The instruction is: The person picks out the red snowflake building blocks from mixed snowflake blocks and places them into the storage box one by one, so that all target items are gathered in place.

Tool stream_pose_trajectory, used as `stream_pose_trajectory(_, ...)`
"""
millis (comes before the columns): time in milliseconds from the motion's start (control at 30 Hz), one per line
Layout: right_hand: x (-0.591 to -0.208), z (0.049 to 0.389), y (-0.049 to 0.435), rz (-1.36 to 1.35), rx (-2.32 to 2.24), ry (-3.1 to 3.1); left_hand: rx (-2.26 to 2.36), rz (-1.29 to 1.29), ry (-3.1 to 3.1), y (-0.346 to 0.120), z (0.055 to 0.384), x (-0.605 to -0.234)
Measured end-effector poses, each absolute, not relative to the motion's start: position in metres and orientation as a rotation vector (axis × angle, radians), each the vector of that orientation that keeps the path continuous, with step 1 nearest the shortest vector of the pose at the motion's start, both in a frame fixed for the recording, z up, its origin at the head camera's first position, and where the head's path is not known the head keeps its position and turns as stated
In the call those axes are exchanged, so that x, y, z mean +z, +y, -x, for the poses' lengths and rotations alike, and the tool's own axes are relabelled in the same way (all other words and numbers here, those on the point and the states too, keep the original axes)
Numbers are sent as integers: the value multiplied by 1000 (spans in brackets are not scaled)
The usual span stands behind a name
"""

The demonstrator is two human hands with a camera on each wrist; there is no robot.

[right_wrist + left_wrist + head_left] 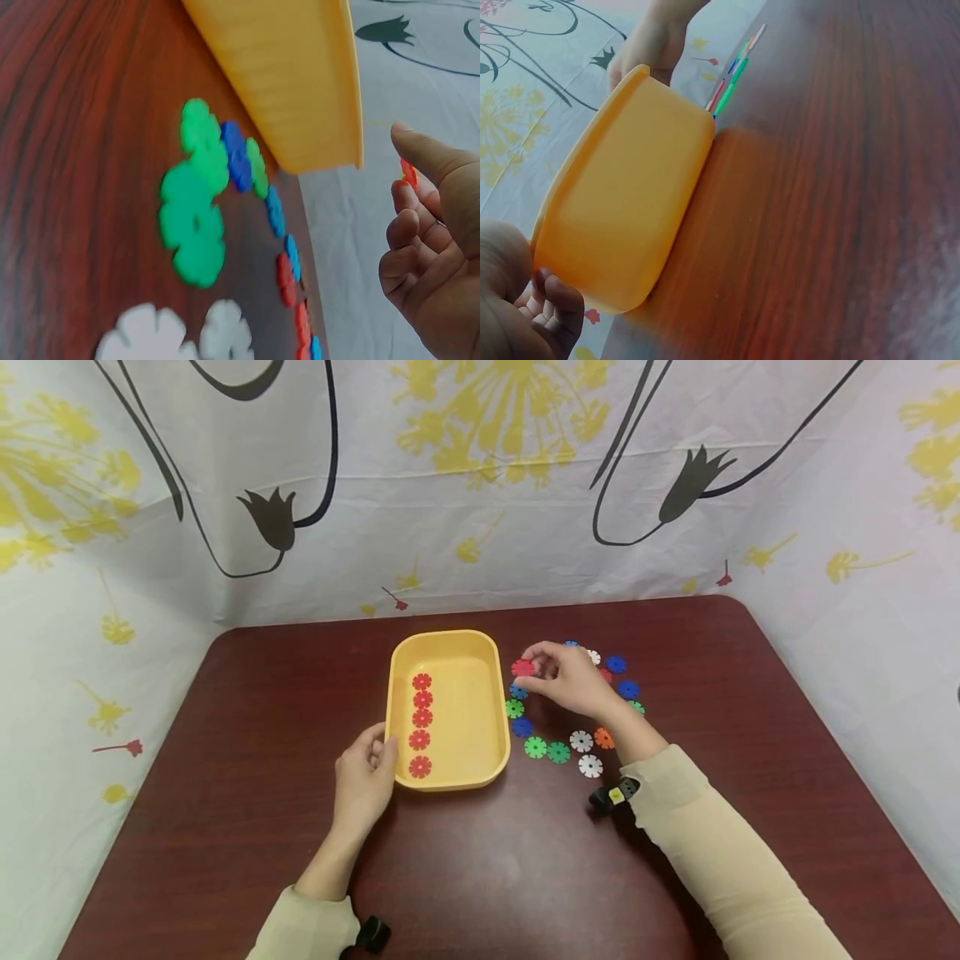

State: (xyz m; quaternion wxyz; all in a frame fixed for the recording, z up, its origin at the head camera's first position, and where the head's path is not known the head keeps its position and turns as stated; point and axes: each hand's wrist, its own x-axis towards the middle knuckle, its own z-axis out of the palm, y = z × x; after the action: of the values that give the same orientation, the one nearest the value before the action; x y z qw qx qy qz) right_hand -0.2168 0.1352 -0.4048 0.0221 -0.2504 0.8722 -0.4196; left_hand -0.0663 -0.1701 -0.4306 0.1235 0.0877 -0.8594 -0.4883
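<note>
A yellow plastic tray (467, 718) stands on the table with several red notched flower discs (422, 718) in a column along its left side. At the tray's left wall my left hand (364, 779) grips the rim; the left wrist view shows thumb and curled fingers (559, 307) there. Just right of the tray, my right hand (573, 681) pinches another red flower disc (522, 668) above the table. Only an edge of that red disc (408, 173) shows in the right wrist view, between thumb and fingers.
Loose flower discs lie right of the tray: green ones (558, 752), blue ones (627, 690), white ones (581, 741) and an orange one (604, 737), some under the right hand. Patterned white cloth (480, 577) hangs behind the dark red table (285, 693).
</note>
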Motion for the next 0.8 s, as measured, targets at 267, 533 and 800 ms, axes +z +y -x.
stream_pose_trajectory(267, -396, 218, 112, 821, -1347, 2673, -1433, -254, -2504, -170, 65, -431)
stream_pose_trajectory(533, -392, 217, 97, 852, -1381, 2646, -1427, -236, -2499, -169, 65, -430)
stream_pose_trajectory(800, -390, 216, 80, 864, -1406, 2634, -1420, -230, -2493, -168, 65, -430)
